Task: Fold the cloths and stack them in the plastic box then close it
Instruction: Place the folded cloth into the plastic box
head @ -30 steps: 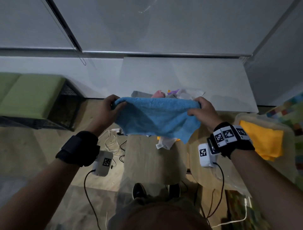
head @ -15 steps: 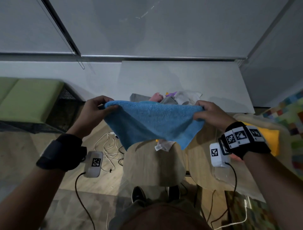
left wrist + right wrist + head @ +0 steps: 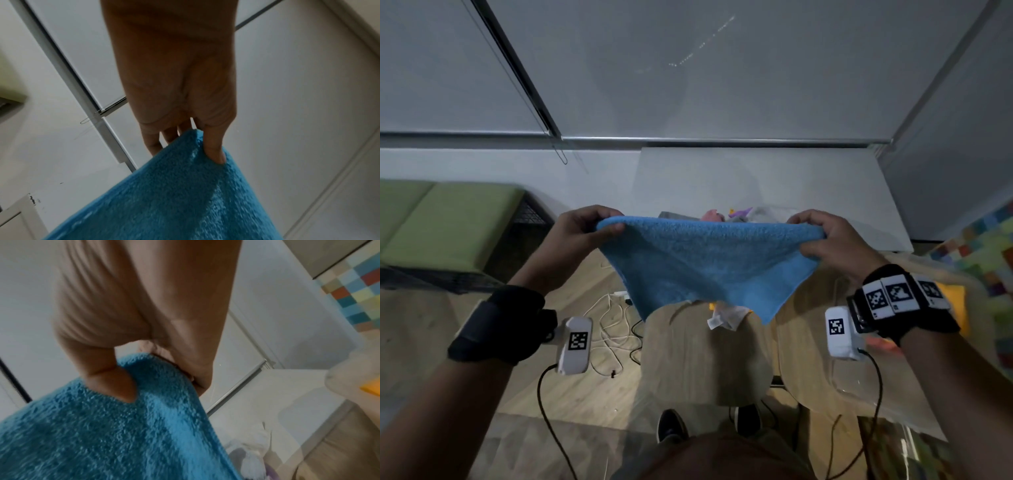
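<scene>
Both hands hold one blue cloth (image 3: 705, 263) up in the air, stretched between them by its top edge. The left hand (image 3: 575, 236) pinches the cloth's left corner, thumb on the near face and fingers (image 3: 152, 142) behind it, as the left wrist view shows. The right hand (image 3: 832, 240) pinches the right corner the same way, its thumb (image 3: 111, 382) pressed into the pile and the other fingers curled over the far side. The cloth hangs down from the hands in a loose, tapering sheet, its lower edge above a round wooden table (image 3: 705, 359) that stands below and between the wrists. Just beyond the top edge, between the hands, a heap of other cloths (image 3: 726, 216) peeks out, pink, purple and white; a white piece (image 3: 722, 317) shows under the blue hem. Below and to the right of the right wrist is the clear plastic box (image 3: 859, 387), with an orange cloth (image 3: 955, 301) in it, mostly hidden by the wrist strap.
</scene>
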Motion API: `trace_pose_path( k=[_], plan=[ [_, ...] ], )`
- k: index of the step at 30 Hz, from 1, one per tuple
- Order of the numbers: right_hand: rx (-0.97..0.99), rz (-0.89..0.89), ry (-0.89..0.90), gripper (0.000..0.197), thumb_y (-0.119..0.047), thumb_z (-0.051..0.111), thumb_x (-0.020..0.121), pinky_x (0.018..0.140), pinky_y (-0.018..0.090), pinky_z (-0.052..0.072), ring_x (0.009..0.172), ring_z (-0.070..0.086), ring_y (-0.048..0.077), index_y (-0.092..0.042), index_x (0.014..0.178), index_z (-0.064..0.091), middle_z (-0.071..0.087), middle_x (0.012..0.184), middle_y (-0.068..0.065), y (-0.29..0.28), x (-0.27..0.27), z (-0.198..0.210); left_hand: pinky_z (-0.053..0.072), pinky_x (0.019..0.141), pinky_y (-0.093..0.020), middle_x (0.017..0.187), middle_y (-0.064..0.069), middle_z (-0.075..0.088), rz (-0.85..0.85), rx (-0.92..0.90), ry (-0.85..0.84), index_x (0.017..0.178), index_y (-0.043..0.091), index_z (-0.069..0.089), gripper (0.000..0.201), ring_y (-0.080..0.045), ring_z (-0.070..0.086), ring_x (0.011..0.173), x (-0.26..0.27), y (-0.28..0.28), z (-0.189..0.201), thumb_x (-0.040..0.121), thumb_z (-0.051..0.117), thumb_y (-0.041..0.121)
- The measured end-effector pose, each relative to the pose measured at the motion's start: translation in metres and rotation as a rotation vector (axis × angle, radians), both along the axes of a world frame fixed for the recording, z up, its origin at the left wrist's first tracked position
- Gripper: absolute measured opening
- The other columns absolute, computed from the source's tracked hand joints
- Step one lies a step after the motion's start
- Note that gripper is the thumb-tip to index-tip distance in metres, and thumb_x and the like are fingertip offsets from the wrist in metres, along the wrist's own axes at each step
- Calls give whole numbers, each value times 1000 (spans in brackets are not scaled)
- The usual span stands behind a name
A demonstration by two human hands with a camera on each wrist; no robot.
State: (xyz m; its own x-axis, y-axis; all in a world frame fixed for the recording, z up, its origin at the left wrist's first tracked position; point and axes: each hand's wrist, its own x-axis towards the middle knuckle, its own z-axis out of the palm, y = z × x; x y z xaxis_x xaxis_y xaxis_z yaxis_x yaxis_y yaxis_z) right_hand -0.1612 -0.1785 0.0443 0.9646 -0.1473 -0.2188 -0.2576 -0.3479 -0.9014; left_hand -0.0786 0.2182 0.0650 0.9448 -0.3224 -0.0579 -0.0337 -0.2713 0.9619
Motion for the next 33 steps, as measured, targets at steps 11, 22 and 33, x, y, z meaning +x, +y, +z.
trace_pose_path(
  k=[11, 22, 33],
  plan=[
    [-114, -316, 68, 9, -24, 64, 68, 63, 31, 48, 67, 56, 18, -16, 73, 64, 61, 67, -2, 31, 7, -3, 52, 64, -31, 83, 0, 68, 295, 175, -202, 88, 18, 67, 13, -12, 61, 73, 0, -28, -7, 84, 72, 29],
    [212, -156, -20, 21, -10, 62, 86, 53, 30, 56, 67, 60, 17, -18, 82, 43, 54, 83, 10, 132, 0, 9, 57, 70, -39, 80, 4, 71, 73, 203, -243, 85, 18, 70, 15, -9, 65, 72, -45, -128, -18, 86, 70, 33],
    [401, -85, -62, 20, -8, 56, 82, 80, 47, 60, 95, 69, 29, -22, 94, 49, 67, 96, 11, 124, -12, 15, 57, 87, -39, 99, 5, 75, -122, 176, -195, 113, 21, 72, 36, -6, 69, 95, -59, -117, -1, 91, 61, 49]
  ],
)
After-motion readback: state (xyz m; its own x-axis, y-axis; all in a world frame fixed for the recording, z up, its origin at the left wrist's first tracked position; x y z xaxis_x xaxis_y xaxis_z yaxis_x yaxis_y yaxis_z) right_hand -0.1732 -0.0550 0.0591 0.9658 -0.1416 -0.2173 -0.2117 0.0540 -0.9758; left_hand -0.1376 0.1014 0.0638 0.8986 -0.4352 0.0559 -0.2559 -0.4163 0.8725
